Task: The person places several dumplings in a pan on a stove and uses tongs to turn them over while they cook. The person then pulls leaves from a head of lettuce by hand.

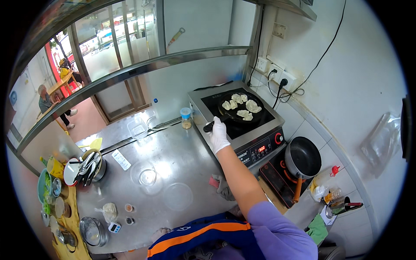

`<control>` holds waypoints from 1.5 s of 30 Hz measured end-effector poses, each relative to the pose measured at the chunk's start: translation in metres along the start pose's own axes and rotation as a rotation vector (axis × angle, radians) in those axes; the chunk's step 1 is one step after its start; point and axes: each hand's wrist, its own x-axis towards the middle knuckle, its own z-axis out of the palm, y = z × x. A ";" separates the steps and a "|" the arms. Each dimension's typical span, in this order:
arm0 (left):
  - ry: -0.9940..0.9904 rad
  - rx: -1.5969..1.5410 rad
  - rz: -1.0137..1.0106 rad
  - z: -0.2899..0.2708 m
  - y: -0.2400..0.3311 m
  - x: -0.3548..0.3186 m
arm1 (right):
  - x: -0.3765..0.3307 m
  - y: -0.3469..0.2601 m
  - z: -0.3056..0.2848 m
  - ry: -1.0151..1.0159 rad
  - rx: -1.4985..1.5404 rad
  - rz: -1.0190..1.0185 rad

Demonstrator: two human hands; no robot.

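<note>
My right hand [219, 136], in a white glove, is closed around the black handle [209, 127] of a frying pan [229, 113]. The pan sits on a steel induction cooker [241, 145] with a lit red display. Several pale dumplings [239, 99] lie in clumps in the pan. Low in the picture, close to my body, a small part of my left hand [160, 234] shows at the counter's near edge. Its fingers are mostly hidden, so whether it holds anything does not show.
Right of the cooker, a saucepan [303, 158] with a wooden handle stands on a black hob [277, 186]. A blue-lidded jar [186, 118] is left of the cooker. On the steel counter [151, 199] are clear lids, a timer [114, 227] and a glass bowl [92, 232]. Utensils fill a pot [100, 169].
</note>
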 end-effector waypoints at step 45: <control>-0.212 0.199 -0.046 -0.018 0.011 0.019 | -0.333 -0.360 -0.785 1.432 -0.833 -0.922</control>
